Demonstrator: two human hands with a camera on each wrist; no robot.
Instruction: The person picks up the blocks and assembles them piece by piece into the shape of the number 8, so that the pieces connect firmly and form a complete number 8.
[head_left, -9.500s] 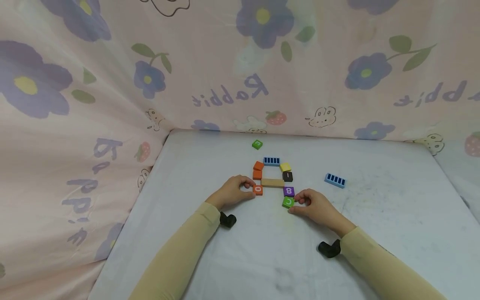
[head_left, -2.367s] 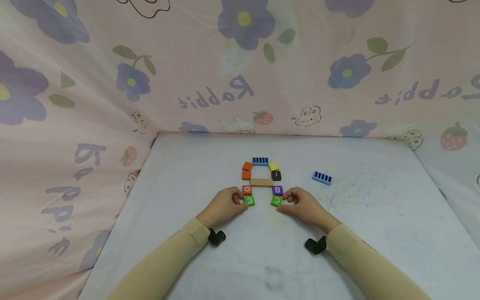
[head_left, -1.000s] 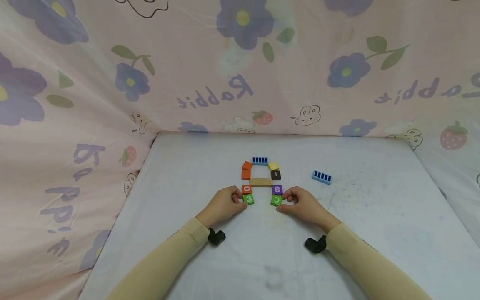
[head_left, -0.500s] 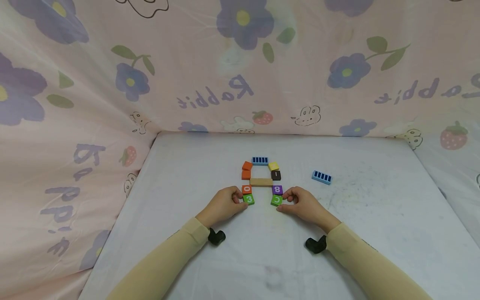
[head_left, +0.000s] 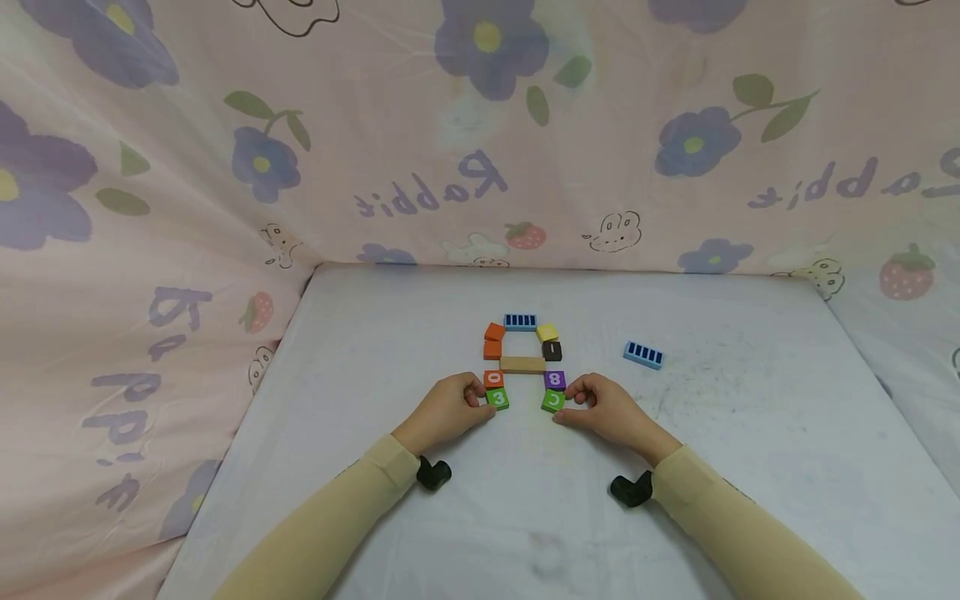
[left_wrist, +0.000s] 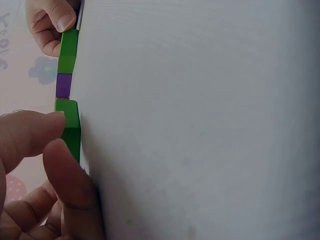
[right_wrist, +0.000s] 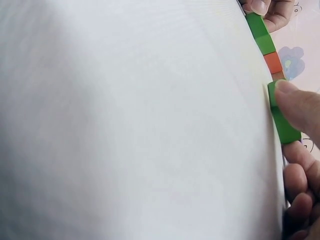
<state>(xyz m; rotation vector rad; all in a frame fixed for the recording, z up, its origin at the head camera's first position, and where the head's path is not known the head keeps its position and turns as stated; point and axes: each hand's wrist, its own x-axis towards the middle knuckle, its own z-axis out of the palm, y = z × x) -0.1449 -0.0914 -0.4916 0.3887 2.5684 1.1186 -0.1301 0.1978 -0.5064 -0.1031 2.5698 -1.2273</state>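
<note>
My left hand [head_left: 450,406] pinches a green block marked 3 [head_left: 498,398] between thumb and finger. Opposite it, my right hand [head_left: 609,410] holds a green block with a C-like mark [head_left: 553,401] by its outer side and near corner. The green blocks sit at the near ends of two rows: behind the left one is an orange 0 block [head_left: 493,379], behind the right one a purple 8 block [head_left: 555,380]. A wooden strip [head_left: 522,365] bridges the rows. Both wrist views show fingertips at the green blocks [left_wrist: 71,117], [right_wrist: 286,122].
Farther back, orange blocks [head_left: 492,350], a slotted blue block [head_left: 521,322], a yellow block [head_left: 547,332] and a black block [head_left: 552,351] complete an outline with the strip. Another slotted blue block [head_left: 643,355] lies apart to the right. A patterned cloth [head_left: 570,167] hangs behind the white table [head_left: 525,533].
Since the oldest frame, the green 3 block has come from the far table to in front of the orange 0 block, now in my left hand. Over the last second, almost nothing moves.
</note>
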